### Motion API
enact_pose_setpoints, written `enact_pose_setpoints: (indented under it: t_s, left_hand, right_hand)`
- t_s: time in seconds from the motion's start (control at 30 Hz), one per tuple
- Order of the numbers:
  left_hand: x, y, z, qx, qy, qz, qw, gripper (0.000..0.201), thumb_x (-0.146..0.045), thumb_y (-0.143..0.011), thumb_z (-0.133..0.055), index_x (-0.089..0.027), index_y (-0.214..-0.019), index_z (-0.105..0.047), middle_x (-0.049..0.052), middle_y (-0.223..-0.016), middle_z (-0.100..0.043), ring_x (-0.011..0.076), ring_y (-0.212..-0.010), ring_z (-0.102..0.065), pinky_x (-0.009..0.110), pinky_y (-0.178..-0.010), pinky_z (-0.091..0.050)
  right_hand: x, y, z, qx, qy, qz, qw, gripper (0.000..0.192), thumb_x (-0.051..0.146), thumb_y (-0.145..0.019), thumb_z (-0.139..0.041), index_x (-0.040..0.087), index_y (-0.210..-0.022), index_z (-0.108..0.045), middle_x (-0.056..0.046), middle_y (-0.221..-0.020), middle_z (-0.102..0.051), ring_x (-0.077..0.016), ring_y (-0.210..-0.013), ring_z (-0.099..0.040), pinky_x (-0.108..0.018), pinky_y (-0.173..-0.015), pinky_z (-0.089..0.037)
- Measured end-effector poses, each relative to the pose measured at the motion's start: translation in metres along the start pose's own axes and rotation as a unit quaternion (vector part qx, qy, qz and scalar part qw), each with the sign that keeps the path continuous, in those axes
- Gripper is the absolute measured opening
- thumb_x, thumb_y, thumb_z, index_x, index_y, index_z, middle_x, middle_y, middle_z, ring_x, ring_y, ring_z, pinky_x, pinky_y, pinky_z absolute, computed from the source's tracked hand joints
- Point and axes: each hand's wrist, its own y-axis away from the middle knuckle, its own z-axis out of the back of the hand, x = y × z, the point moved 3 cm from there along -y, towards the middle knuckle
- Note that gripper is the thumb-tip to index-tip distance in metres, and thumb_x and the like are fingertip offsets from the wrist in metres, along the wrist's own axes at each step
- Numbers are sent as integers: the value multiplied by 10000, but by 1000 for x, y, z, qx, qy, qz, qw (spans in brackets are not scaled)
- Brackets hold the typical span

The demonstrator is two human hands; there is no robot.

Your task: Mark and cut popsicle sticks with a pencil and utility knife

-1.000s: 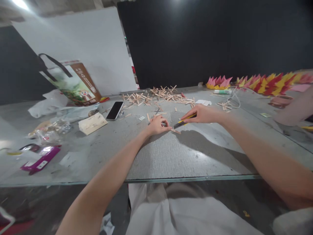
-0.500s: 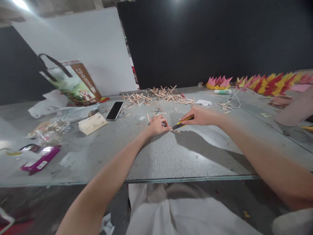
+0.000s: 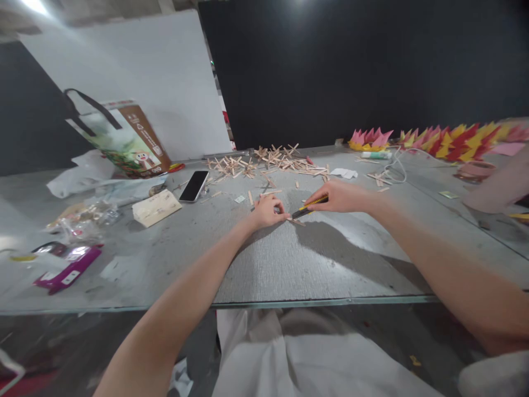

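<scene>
My right hand (image 3: 336, 196) is closed around a yellow and black utility knife (image 3: 313, 205), its tip pointing down and left. The tip meets a small wooden stick (image 3: 297, 222) lying on the table (image 3: 264, 270). My left hand (image 3: 268, 212) pins the stick's left end under its fingertips, which hide that part. Just beyond my hands lies a heap of wooden sticks (image 3: 273, 161), some crossed into star shapes. A few loose sticks lie nearer, among them a short one (image 3: 250, 198) beside my left hand.
A phone (image 3: 194, 186), a cream block (image 3: 156, 208), a purple packet (image 3: 68, 269) and a printed bag (image 3: 128, 140) stand to the left. Folded paper in red, yellow and pink (image 3: 458, 140), a glue stick (image 3: 376, 155) and a white cable (image 3: 400, 168) lie at the right.
</scene>
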Motion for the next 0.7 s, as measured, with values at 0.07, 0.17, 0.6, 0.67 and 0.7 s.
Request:
enact_pose_setpoints:
  t_s: [0.07, 0.17, 0.6, 0.67, 0.7]
  left_hand:
    - [0, 0, -1, -2, 1, -3, 1000, 254, -448, -853, -827, -206, -809, -761, 97, -1115, -663, 331, -1219, -594, 564, -1166, -413]
    - [0, 0, -1, -4, 0, -8, 1000, 254, -447, -851, -826, -205, -807, -763, 99, -1094, -666, 319, -1173, -614, 562, -1162, -421]
    - [4, -3, -4, -10, 7, 24, 1000, 304, -477, -806, -859, -197, -752, -751, 90, -1079, -718, 266, -993, -660, 595, -1157, -414]
    - [4, -3, -5, -12, 11, 30, 999, 299, -467, -805, -857, -194, -745, -753, 85, -1092, -723, 252, -956, -665, 590, -1149, -419]
    - [4, -3, -5, -13, 14, 31, 999, 301, -468, -805, -855, -192, -742, -754, 82, -1082, -722, 246, -940, -668, 580, -1139, -430]
  right_hand:
    - [1, 0, 0, 1, 14, 0, 1000, 378, 504, -969, -653, 248, -1109, -894, -57, -862, -836, -164, -625, -577, -309, -620, -367]
    - [2, 0, -1, -12, 25, 10, 1000, 376, 503, -963, -662, 247, -1130, -881, -73, -949, -849, -181, -670, -633, -308, -643, -395]
    - [19, -3, 5, 41, 53, 5, 998, 374, 437, -990, -614, 295, -1225, -868, -25, -678, -758, -128, -504, -409, -314, -576, -289]
    - [24, -9, 8, 47, 66, 22, 996, 349, 405, -975, -626, 295, -1187, -880, -21, -629, -721, -125, -498, -403, -316, -575, -282]
    - [27, -12, 10, 53, 73, 35, 995, 330, 385, -966, -630, 293, -1147, -890, -20, -609, -702, -124, -498, -404, -318, -575, -279]
